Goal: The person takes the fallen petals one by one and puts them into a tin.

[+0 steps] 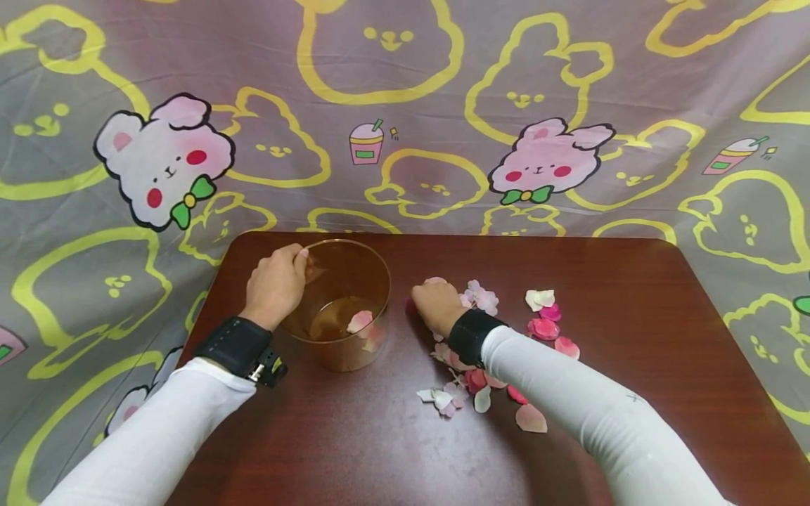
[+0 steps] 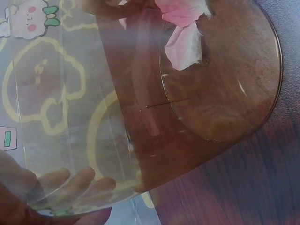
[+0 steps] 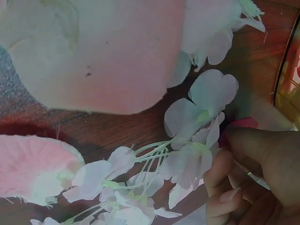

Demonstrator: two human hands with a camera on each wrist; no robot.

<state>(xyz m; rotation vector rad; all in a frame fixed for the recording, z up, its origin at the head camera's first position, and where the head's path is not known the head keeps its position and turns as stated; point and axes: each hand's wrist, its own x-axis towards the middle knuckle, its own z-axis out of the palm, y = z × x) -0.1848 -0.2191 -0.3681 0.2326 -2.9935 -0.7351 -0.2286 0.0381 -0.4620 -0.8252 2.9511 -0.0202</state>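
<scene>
Petals [image 1: 543, 329] lie in a loose bunch on the brown worktop [image 1: 633, 337], just to the right of a clear cup [image 1: 338, 302]. Some are pink, some red, some pale. Two or so petals already sit at the bottom of the cup.

The left hand [image 1: 276, 283] holds the cup by its rim on the left side. The thumb is curled over the edge, and the wrist view shows the fingers [image 2: 70, 185] pressed on the outside of the clear wall. The cup stands upright near the back left part of the worktop.

The right hand [image 1: 436, 303] is down on the worktop among the petals, just beside the cup. Its fingers [image 3: 225, 187] are curled and pinch a red petal [image 3: 241, 124] right next to a pale little flower [image 3: 201, 117]. A big pink petal [image 3: 93, 51] lies close by.

A grey cloth [image 1: 405, 105] with bunny pictures hangs behind the worktop.
</scene>
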